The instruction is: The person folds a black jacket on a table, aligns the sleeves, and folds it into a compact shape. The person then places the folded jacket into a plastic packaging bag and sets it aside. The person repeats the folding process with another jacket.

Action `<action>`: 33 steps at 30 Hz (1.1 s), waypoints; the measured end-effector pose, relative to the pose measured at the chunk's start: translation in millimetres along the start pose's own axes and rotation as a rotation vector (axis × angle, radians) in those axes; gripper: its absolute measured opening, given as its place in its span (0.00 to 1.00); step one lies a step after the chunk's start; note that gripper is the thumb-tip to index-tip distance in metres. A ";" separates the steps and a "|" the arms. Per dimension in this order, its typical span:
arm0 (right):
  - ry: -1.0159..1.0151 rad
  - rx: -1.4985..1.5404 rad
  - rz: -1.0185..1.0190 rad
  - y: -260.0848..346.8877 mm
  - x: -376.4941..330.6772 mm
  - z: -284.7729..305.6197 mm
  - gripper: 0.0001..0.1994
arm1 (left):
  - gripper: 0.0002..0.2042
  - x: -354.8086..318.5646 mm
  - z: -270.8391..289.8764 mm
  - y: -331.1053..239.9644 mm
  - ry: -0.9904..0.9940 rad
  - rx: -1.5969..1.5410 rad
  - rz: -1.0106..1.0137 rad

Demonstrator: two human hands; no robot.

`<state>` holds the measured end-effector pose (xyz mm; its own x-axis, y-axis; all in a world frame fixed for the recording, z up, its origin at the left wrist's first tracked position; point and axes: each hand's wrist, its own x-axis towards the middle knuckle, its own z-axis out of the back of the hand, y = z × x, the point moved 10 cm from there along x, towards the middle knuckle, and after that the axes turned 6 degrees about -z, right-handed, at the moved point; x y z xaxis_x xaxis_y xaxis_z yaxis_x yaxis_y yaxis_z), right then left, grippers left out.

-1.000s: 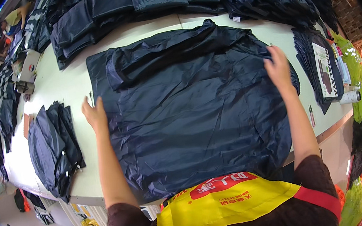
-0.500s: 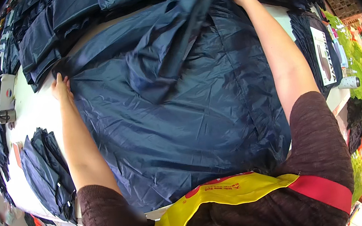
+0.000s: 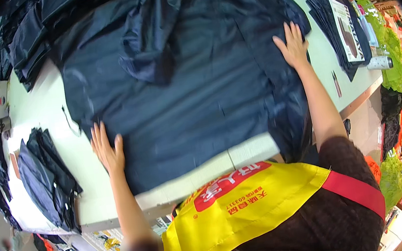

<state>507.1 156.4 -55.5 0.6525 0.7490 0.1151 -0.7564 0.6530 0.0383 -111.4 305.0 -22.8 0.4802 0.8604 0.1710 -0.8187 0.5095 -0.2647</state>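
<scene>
A dark navy garment of thin, slightly shiny fabric (image 3: pixel 198 105) lies spread over the white table (image 3: pixel 37 116), with one long piece, perhaps a sleeve, bunched across its far middle. My left hand (image 3: pixel 108 150) rests flat on its left edge near the front, fingers stretched out and thumb apart. Farther off, my right hand (image 3: pixel 293 47) lies with spread fingers on the right edge. Neither hand grips anything. A thin dark cord (image 3: pixel 69 120) sticks out from the garment's left side.
Folded dark garments (image 3: pixel 27 41) are heaped along the far side. Another dark pile (image 3: pixel 48 181) lies at the left. On the right are a dark stack (image 3: pixel 324 23) with a printed card (image 3: pixel 347 30) on it, a slim pointed tool (image 3: pixel 336 83) and a spotted cylinder (image 3: pixel 379 63).
Both hands have come nearer and let go of the fabric; they now lie open on it. The garment is flatter, its right edge swung outward, and table shows at the front.
</scene>
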 end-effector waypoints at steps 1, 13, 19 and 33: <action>0.024 0.009 -0.008 3.4 15.5 -1.2 0.39 | 0.28 10.3 1.4 2.4 -0.059 -0.084 0.010; 0.059 0.111 0.104 -5.0 -152.0 28.4 0.34 | 0.41 -132.8 5.5 -43.4 0.173 0.100 -0.055; -0.367 1.437 -0.599 -158.8 -255.4 60.1 0.14 | 0.32 -117.0 21.7 -113.3 0.029 -0.141 -0.157; -0.470 2.297 -1.317 -122.0 -407.0 -44.9 0.13 | 0.28 -86.1 -111.6 -402.1 0.430 -0.328 -0.916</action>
<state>335.9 -223.1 -151.5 0.7270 0.1197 -0.6761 0.5662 -0.6615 0.4918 211.6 27.5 -37.0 0.9937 0.0461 0.1020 0.0059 0.8885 -0.4588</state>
